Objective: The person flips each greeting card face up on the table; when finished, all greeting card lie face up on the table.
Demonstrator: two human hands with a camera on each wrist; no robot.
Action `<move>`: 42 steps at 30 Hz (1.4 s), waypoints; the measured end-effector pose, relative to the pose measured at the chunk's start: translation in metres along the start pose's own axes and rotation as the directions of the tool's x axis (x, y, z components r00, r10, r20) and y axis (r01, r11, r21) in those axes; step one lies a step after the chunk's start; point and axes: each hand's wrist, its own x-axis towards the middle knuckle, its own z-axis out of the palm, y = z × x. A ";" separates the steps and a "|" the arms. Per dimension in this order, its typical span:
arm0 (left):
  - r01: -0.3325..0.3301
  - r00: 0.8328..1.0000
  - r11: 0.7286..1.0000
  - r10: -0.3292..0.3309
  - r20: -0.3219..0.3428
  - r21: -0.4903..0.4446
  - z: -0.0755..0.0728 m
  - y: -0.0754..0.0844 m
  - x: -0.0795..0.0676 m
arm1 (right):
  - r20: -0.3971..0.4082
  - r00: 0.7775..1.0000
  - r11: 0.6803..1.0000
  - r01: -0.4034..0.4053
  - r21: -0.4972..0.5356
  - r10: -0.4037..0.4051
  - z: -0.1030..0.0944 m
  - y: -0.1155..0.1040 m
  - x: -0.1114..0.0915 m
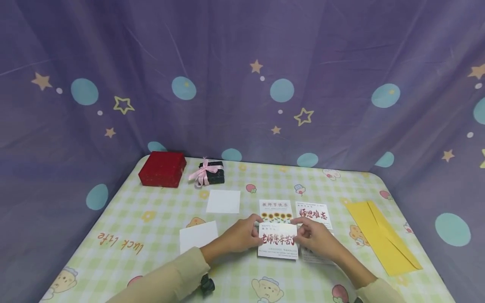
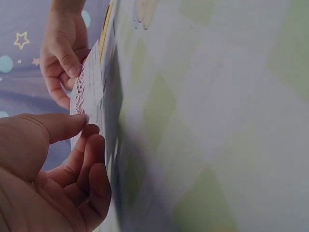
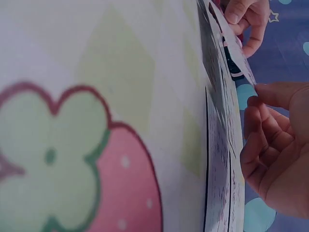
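Observation:
Between both hands is a white greeting card [image 1: 278, 251] with red brush-style Chinese characters and small print. My left hand [image 1: 242, 234] pinches its left edge with thumb and fingertips, while my right hand [image 1: 317, 236] pinches the right edge. In the right wrist view the card [image 3: 235, 46] tilts up off the table. Just behind it lies a card with a row of sunflowers [image 1: 274, 205], its lower part covered. To the right is another card with red characters [image 1: 311, 213]. A further printed card [image 1: 320, 257] lies partly hidden beneath my right hand.
Two blank white cards [image 1: 223, 202] [image 1: 198, 236] lie to the left. At the back left stand a red box [image 1: 163, 169] and a black box [image 1: 216, 176] with a pink ribbon bow. A yellow envelope [image 1: 382, 237] lies at the right. Purple curtain [image 1: 235, 54] surrounds the checked table.

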 end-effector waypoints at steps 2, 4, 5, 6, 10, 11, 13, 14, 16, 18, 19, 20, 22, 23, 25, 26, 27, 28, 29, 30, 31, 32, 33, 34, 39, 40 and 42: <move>0.007 1.000 0.999 -0.007 0.002 0.037 0.004 -0.001 0.002 | 0.003 1.000 0.999 -0.016 -0.033 0.016 0.000 0.001 0.000; 0.016 1.000 0.997 -0.016 0.001 0.080 0.008 -0.001 0.003 | 0.001 0.999 0.997 -0.032 -0.067 0.033 0.001 0.002 0.000; 0.019 1.000 0.995 -0.019 -0.001 0.101 0.010 0.000 0.003 | 0.001 0.999 0.996 -0.040 -0.079 0.040 0.001 0.003 0.000; 0.022 1.000 0.993 -0.021 -0.006 0.117 0.011 0.000 0.003 | 0.002 0.999 0.995 -0.044 -0.085 0.044 0.001 0.004 0.000; 0.032 0.999 0.986 -0.027 -0.028 0.162 0.013 0.003 0.004 | 0.009 0.998 0.992 -0.055 -0.111 0.056 0.003 0.008 0.002; 0.033 0.999 0.985 -0.028 -0.031 0.170 0.014 0.003 0.004 | 0.012 0.998 0.992 -0.056 -0.117 0.058 0.004 0.009 0.002; 0.036 0.999 0.983 -0.030 -0.035 0.181 0.015 0.002 0.005 | 0.019 0.998 0.990 -0.059 -0.127 0.062 0.004 0.010 0.003; 0.038 0.999 0.982 -0.032 -0.036 0.183 0.015 0.002 0.005 | 0.023 0.998 0.989 -0.060 -0.132 0.064 0.005 0.011 0.004; 0.038 0.999 0.981 -0.032 -0.039 0.188 0.015 0.001 0.006 | 0.025 0.998 0.988 -0.062 -0.141 0.066 0.005 0.011 0.005; 0.038 0.999 0.981 -0.031 -0.042 0.188 0.015 0.000 0.006 | 0.025 0.997 0.987 -0.062 -0.149 0.067 0.006 0.011 0.006; 0.038 0.999 0.982 -0.030 -0.044 0.188 0.015 -0.001 0.006 | 0.023 0.998 0.986 -0.062 -0.152 0.066 0.006 0.011 0.006; 0.037 0.999 0.981 -0.029 -0.045 0.191 0.015 -0.001 0.007 | 0.022 0.998 0.985 -0.062 -0.158 0.066 0.006 0.011 0.007; 0.040 0.998 0.980 -0.032 -0.046 0.197 0.015 -0.001 0.007 | 0.021 0.998 0.984 -0.056 -0.168 0.061 0.007 0.011 0.007; 0.044 0.998 0.979 -0.035 -0.045 0.201 0.015 -0.001 0.007 | 0.022 0.998 0.983 -0.055 -0.174 0.059 0.008 0.011 0.008; 0.048 0.998 0.976 -0.039 -0.046 0.212 0.015 -0.001 0.008 | 0.022 0.998 0.982 -0.051 -0.184 0.056 0.009 0.011 0.008; 0.050 0.998 0.974 -0.041 -0.045 0.219 0.015 0.000 0.008 | 0.023 0.998 0.980 -0.050 -0.192 0.055 0.009 0.011 0.009; 0.053 0.998 0.973 -0.044 -0.045 0.224 0.015 0.000 0.008 | 0.023 0.998 0.979 -0.049 -0.196 0.055 0.010 0.012 0.009; 0.054 0.998 0.971 -0.045 -0.046 0.231 0.015 0.000 0.008 | 0.022 0.998 0.978 -0.050 -0.201 0.056 0.010 0.012 0.009; 0.053 0.998 0.970 -0.043 -0.048 0.239 0.015 0.000 0.008 | 0.021 0.998 0.978 -0.053 -0.204 0.058 0.011 0.012 0.009; 0.052 0.998 0.968 -0.041 -0.051 0.244 0.015 0.000 0.009 | 0.018 0.998 0.977 -0.054 -0.205 0.059 0.011 0.011 0.010; 0.050 0.998 0.967 -0.037 -0.056 0.251 0.015 0.000 0.009 | 0.015 0.998 0.977 -0.056 -0.207 0.060 0.011 0.011 0.010; 0.051 0.998 0.966 -0.037 -0.058 0.255 0.015 0.000 0.009 | 0.013 0.998 0.976 -0.058 -0.208 0.062 0.011 0.011 0.010; 0.051 0.997 0.964 -0.036 -0.062 0.262 0.016 0.000 0.009 | 0.011 0.998 0.976 -0.060 -0.207 0.064 0.011 0.010 0.010; 0.050 0.997 0.962 -0.034 -0.065 0.267 0.016 0.000 0.009 | 0.009 0.998 0.976 -0.061 -0.209 0.065 0.011 0.010 0.010; 0.047 0.997 0.960 -0.027 -0.076 0.277 0.017 0.000 0.009 | 0.004 0.998 0.974 -0.055 -0.220 0.058 0.011 0.009 0.009; 0.047 0.997 0.960 -0.027 -0.076 0.276 0.016 0.000 0.008 | 0.005 0.998 0.973 -0.054 -0.223 0.056 0.011 0.009 0.009; 0.048 0.997 0.960 -0.028 -0.075 0.276 0.016 0.001 0.008 | 0.006 0.999 0.973 -0.051 -0.227 0.054 0.012 0.009 0.009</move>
